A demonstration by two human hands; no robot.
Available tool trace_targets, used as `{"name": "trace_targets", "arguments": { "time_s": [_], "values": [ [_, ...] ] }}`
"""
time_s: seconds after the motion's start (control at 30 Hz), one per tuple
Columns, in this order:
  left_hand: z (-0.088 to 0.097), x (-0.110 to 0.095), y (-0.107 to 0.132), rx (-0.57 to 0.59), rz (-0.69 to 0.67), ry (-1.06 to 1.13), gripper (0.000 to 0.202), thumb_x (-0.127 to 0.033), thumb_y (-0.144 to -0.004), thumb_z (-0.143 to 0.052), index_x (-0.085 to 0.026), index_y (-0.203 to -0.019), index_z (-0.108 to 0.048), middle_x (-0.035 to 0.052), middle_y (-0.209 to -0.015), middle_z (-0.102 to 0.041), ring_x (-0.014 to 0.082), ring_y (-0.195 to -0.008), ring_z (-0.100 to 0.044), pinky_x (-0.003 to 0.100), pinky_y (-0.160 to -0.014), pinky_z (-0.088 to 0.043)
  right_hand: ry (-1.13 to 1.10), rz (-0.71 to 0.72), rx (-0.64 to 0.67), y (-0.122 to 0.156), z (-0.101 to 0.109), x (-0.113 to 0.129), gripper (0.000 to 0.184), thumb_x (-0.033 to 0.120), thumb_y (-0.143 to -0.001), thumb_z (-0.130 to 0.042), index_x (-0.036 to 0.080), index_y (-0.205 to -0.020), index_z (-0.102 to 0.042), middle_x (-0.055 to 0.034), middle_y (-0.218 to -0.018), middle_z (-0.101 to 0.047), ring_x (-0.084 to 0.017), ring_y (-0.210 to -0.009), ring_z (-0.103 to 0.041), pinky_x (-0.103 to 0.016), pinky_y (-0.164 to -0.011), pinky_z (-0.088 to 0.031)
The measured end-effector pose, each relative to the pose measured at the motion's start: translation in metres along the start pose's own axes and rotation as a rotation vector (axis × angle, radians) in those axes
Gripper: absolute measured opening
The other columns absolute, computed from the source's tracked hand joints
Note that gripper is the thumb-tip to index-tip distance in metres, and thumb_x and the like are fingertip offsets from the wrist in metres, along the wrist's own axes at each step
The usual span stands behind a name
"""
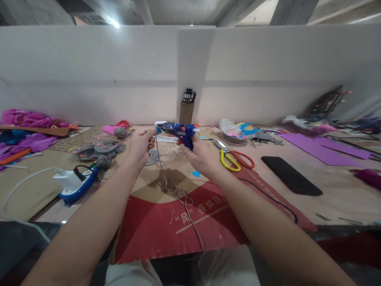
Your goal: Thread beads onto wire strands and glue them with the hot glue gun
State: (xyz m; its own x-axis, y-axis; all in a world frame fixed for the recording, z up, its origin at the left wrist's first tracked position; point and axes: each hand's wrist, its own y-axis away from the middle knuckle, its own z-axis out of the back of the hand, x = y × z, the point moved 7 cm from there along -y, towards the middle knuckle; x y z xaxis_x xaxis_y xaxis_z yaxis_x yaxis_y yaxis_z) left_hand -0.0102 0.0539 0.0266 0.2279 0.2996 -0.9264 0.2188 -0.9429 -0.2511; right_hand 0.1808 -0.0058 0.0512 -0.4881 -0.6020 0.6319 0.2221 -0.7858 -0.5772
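Observation:
My right hand (197, 154) is wrapped round the grip of a blue hot glue gun (187, 137), a clear glue stick showing at its rear. The gun's nozzle end points left, toward my left hand (142, 143). There my fingertips are closed in a pinch on a grey cord (158, 147), beside a small blue piece (158, 130). Whether the nozzle touches that piece I cannot tell. The cord hangs down and runs in loose loops over a red and brown cardboard sheet (143, 234). A blue scrap (195, 174) lies under the gun.
Scissors (235, 159) with yellow and red handles and a black phone (290, 174) lie to the right. A blue power strip (77, 191) with a white plug sits left. Behind stand a bottle (186, 109) and a bowl of scraps (238, 135). Purple sheets (321, 147) lie far right.

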Motion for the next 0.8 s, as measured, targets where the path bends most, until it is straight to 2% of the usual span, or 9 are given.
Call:
{"name": "trace_targets", "arguments": {
  "time_s": [0.13, 0.3, 0.6, 0.8],
  "values": [
    [-0.0021, -0.0006, 0.0009, 0.012, 0.01, -0.023, 0.019, -0.026, -0.056, -0.072, -0.015, -0.063, -0.058, -0.0033, -0.058, -0.051, 0.0035, -0.044, -0.038, 0.016, -0.038, -0.023, 0.017, -0.001, 0.004, 0.0001, -0.0011, 0.001, 0.015, 0.021, -0.081, -0.046, 0.02, -0.095, -0.051, -0.0056, -0.085, -0.063, -0.018, -0.073, -0.056, -0.031, -0.067, -0.042],
    [-0.0035, -0.0027, 0.002, 0.018, -0.018, -0.045, 0.022, -0.027, -0.055, -0.073, -0.016, -0.06, -0.056, -0.0037, -0.054, -0.048, 0.004, -0.044, -0.038, 0.016, -0.038, -0.023, 0.007, -0.005, 0.002, -0.0002, -0.0006, 0.0036, 0.018, 0.019, -0.081, -0.044, 0.021, -0.098, -0.05, -0.0068, -0.091, -0.063, -0.018, -0.076, -0.057, -0.032, -0.068, -0.043],
    [-0.0056, -0.0054, 0.0052, 0.015, -0.086, -0.126, 0.019, -0.031, -0.06, -0.072, -0.016, -0.064, -0.061, -0.0037, -0.052, -0.047, 0.0047, -0.044, -0.038, 0.016, -0.04, -0.026, 0.054, 0.025, 0.002, 0.0015, -0.0004, 0.006, 0.02, 0.02, -0.083, -0.042, 0.021, -0.101, -0.05, -0.0083, -0.095, -0.062, -0.021, -0.083, -0.057, -0.035, -0.075, -0.044],
    [-0.0042, -0.004, 0.0051, 0.007, -0.028, -0.078, 0.021, -0.029, -0.059, -0.073, -0.015, -0.06, -0.057, -0.0038, -0.052, -0.046, 0.0039, -0.043, -0.037, 0.015, -0.039, -0.024, 0.09, 0.014, -0.003, 0.0025, 0.0007, 0.0074, 0.024, 0.021, -0.084, -0.042, 0.019, -0.107, -0.05, -0.0094, -0.095, -0.063, -0.021, -0.084, -0.058, -0.033, -0.073, -0.044]
  ]
}}
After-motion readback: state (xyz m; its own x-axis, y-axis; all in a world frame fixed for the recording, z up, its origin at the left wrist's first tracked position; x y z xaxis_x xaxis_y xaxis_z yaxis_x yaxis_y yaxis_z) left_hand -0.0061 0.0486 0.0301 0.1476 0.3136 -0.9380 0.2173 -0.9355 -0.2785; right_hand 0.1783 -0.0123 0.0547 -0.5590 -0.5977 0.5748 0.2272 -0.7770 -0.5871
